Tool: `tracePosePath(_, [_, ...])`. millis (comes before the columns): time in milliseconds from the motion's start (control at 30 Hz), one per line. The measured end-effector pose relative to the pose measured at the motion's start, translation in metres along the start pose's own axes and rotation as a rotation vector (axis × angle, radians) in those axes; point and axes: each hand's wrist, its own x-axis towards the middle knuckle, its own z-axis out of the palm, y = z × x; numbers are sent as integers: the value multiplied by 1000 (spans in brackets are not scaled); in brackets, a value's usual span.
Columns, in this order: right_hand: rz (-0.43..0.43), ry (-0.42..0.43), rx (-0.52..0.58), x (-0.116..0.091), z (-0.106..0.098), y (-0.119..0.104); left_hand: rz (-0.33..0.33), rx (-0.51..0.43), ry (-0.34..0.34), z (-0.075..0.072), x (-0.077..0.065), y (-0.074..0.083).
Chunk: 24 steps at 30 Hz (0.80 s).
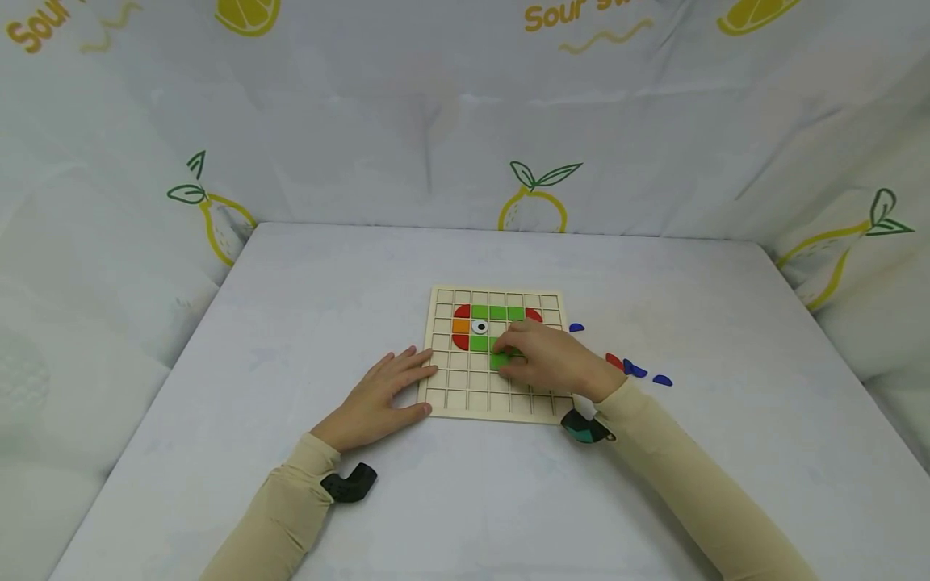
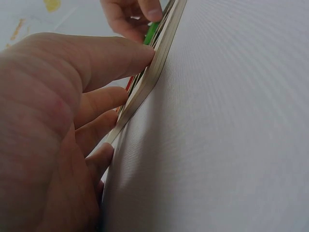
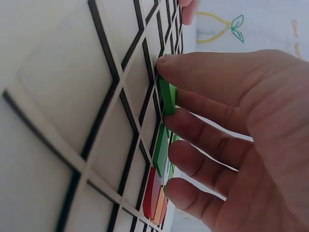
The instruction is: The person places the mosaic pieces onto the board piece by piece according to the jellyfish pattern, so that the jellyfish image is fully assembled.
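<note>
A pale wooden grid board [image 1: 465,401] lies on the table. My left hand [image 1: 388,395] touches its left edge with fingers spread, the thumb at the near corner. Above the board's middle, my right hand [image 1: 548,355] pinches a green square tile [image 3: 167,94] between thumb and fingers, at the grid. Green tiles [image 1: 497,312], red rounded tiles [image 1: 462,342], an orange square tile [image 1: 461,326] and a round eye tile [image 1: 479,327] sit in the board's upper cells. The right hand hides part of this pattern in the head view.
To the board's right lie several blue half-round pieces [image 1: 662,380] and a red piece [image 1: 614,361], partly beside the right wrist. White cloth [image 1: 363,145] with lemon prints hangs behind the table [image 1: 327,274]. Each wrist wears a dark camera [image 1: 350,483].
</note>
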Motion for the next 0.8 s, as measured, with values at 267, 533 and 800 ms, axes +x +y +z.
tracePosePath(267, [-19,3,-43,0,-1,-4,5,-1,4,-1,0,1])
tracePosePath(533, [-25,7,-89,-1,0,-5,-6,-2,1,0,0,1])
tracePosePath(800, [10,-9,-42,-4,-3,-5,-1,9,2,0,1,0])
